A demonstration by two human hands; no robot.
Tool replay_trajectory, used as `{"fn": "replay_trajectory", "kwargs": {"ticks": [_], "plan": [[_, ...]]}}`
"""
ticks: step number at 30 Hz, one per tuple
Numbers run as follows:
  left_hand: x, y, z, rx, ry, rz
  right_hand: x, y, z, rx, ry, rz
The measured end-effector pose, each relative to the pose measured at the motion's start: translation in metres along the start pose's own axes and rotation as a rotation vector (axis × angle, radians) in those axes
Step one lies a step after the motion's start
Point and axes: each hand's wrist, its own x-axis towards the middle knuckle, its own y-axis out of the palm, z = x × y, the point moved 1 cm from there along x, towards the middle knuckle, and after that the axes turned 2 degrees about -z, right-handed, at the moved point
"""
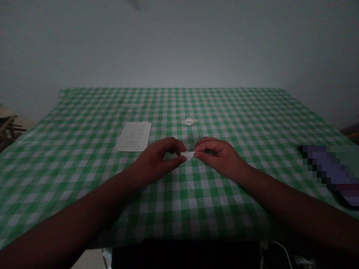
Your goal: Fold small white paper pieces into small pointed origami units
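Both my hands rest on a green and white checked tablecloth near the middle of the table. My left hand and my right hand each pinch one end of a small white folded paper piece held between them just above the cloth. The fingers of both hands are curled and pressed together on it. A second small white folded paper lies flat on the cloth a little beyond my hands.
A printed white sheet lies on the cloth to the left, beyond my left hand. A blurred dark object sits at the right edge of the table. A pale wall stands behind the table's far edge.
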Motion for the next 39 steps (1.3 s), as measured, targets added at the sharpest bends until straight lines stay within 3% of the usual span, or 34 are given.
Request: {"fn": "replay_trajectory", "kwargs": {"ticks": [4,14,29,39], "plan": [[0.0,0.001,-0.004,0.028,-0.09,-0.016,0.0,0.0,0.0,-0.03,-0.026,0.006],[-0.003,0.002,-0.008,-0.168,-0.21,-0.044,-0.003,0.0,0.004,-0.105,-0.191,0.006],[-0.006,0.008,-0.012,-0.059,-0.163,0.012,-0.006,0.013,0.009,-0.017,-0.022,0.038],[-0.007,0.007,-0.014,-0.05,-0.187,-0.012,-0.008,0.015,0.012,0.007,0.082,0.004]]}}
